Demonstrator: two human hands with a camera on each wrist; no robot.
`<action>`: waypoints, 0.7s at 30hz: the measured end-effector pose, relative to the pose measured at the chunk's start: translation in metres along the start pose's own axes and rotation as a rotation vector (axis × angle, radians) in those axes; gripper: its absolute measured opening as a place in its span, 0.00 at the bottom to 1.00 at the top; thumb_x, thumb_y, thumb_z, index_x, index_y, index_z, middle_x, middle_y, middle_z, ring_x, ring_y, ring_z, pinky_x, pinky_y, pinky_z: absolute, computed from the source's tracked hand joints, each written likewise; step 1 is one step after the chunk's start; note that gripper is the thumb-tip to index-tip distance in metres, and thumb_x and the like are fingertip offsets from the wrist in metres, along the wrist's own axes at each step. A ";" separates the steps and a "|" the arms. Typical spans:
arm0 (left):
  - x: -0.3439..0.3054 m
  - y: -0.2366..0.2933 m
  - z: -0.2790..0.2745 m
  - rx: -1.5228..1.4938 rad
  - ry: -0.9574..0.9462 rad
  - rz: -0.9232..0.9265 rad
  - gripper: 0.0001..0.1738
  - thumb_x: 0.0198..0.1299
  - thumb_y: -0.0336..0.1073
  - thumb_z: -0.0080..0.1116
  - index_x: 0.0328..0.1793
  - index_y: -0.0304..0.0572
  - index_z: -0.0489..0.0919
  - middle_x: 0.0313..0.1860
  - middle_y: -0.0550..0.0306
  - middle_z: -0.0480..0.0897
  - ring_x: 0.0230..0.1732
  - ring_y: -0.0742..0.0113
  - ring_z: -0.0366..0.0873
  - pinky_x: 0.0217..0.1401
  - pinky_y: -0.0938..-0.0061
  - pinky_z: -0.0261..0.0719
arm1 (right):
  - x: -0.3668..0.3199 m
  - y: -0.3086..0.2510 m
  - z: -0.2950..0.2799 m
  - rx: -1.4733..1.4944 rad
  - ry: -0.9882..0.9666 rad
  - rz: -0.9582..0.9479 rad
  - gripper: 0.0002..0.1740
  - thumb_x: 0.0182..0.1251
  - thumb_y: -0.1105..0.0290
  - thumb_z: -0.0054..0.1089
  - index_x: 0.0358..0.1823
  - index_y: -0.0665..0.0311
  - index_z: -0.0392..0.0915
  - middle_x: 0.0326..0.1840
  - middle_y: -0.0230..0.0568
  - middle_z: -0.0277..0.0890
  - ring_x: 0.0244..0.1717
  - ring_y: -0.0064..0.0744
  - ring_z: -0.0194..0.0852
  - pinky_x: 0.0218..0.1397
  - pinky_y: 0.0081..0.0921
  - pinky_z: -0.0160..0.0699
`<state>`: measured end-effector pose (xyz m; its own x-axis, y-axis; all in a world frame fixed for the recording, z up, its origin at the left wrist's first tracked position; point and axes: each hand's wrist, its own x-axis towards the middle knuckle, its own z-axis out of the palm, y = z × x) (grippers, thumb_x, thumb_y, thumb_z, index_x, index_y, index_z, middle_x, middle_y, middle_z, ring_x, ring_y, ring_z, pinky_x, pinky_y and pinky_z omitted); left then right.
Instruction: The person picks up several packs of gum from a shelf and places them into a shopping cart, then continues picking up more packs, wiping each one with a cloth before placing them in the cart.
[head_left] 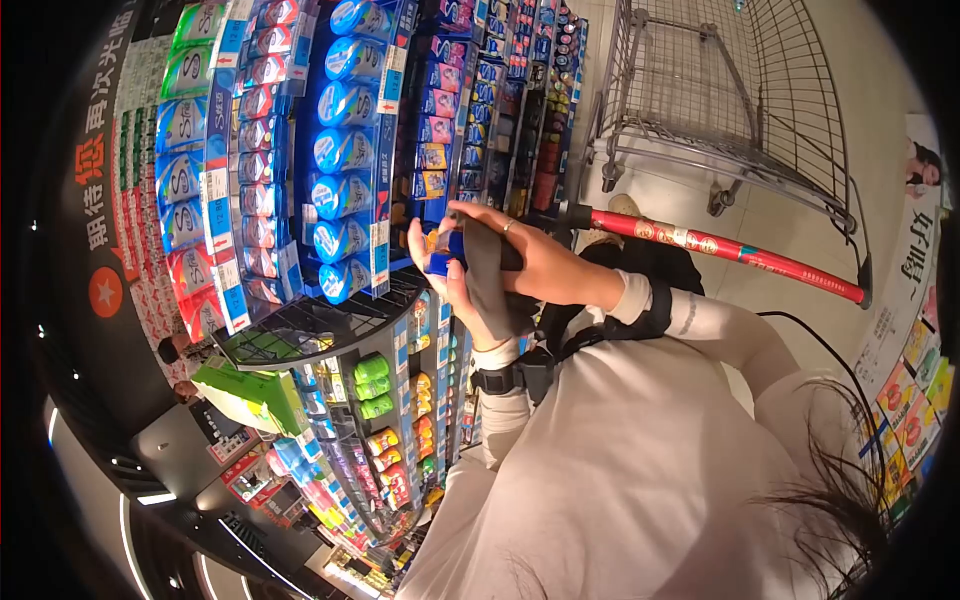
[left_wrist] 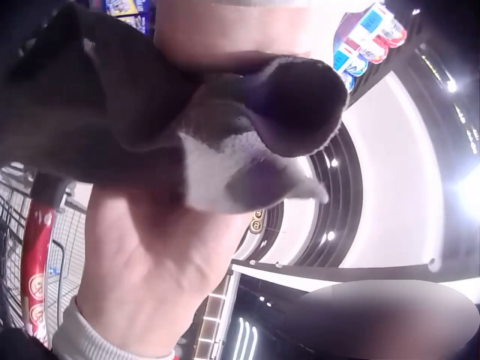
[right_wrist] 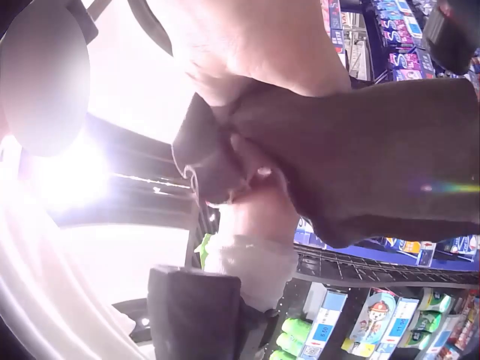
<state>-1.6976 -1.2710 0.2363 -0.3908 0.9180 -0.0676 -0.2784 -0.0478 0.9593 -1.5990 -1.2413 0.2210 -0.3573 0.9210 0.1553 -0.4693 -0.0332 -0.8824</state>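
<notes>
1. While I stood at the toothpaste shelf [head_left: 345, 150], my left hand [head_left: 455, 290] held a small blue pack [head_left: 440, 263] and a grey cloth [head_left: 487, 280].
2. My right hand [head_left: 548, 265] gripped that cloth from above, near the cart's red handle [head_left: 740, 250].

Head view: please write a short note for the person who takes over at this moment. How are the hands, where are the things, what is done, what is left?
Left hand: holds a small blue pack, with a dark grey cloth lying across its palm.
Right hand: grips the same cloth from above.
Things: the shopping cart stands just behind the hands, and the toothpaste shelf is in front.
Done: the pack is in hand.
Left: the pack is not yet in the cart.
</notes>
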 end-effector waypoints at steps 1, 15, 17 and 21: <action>0.001 0.007 0.004 0.041 -0.061 0.062 0.40 0.60 0.48 0.52 0.75 0.48 0.49 0.59 0.48 0.70 0.60 0.57 0.68 0.64 0.62 0.64 | -0.004 0.001 0.001 -0.002 -0.004 0.005 0.31 0.58 0.74 0.59 0.65 0.65 0.63 0.60 0.48 0.69 0.61 0.33 0.67 0.62 0.27 0.64; -0.002 0.014 -0.022 0.625 -0.194 0.201 0.55 0.38 0.34 0.74 0.72 0.39 0.51 0.59 0.48 0.68 0.58 0.62 0.69 0.62 0.69 0.67 | 0.010 -0.009 -0.008 -0.088 -0.205 0.220 0.29 0.65 0.55 0.55 0.60 0.67 0.66 0.44 0.49 0.79 0.45 0.37 0.78 0.49 0.28 0.73; -0.010 0.007 -0.030 0.752 -0.361 0.115 0.55 0.40 0.35 0.74 0.72 0.38 0.51 0.60 0.46 0.69 0.58 0.58 0.71 0.62 0.65 0.69 | 0.013 0.003 -0.004 -0.202 -0.187 0.304 0.22 0.67 0.60 0.54 0.56 0.67 0.70 0.46 0.43 0.77 0.45 0.30 0.75 0.48 0.25 0.72; -0.009 0.003 -0.046 1.101 -0.364 0.524 0.58 0.38 0.34 0.74 0.73 0.35 0.49 0.56 0.41 0.73 0.59 0.46 0.71 0.61 0.61 0.69 | 0.017 0.006 0.002 -0.037 -0.111 0.435 0.15 0.67 0.67 0.53 0.50 0.67 0.75 0.46 0.36 0.76 0.41 0.21 0.73 0.45 0.20 0.71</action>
<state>-1.7353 -1.2972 0.2274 0.0782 0.9512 0.2985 0.7771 -0.2458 0.5794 -1.6094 -1.2265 0.2192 -0.6001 0.7773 -0.1890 -0.2277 -0.3924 -0.8912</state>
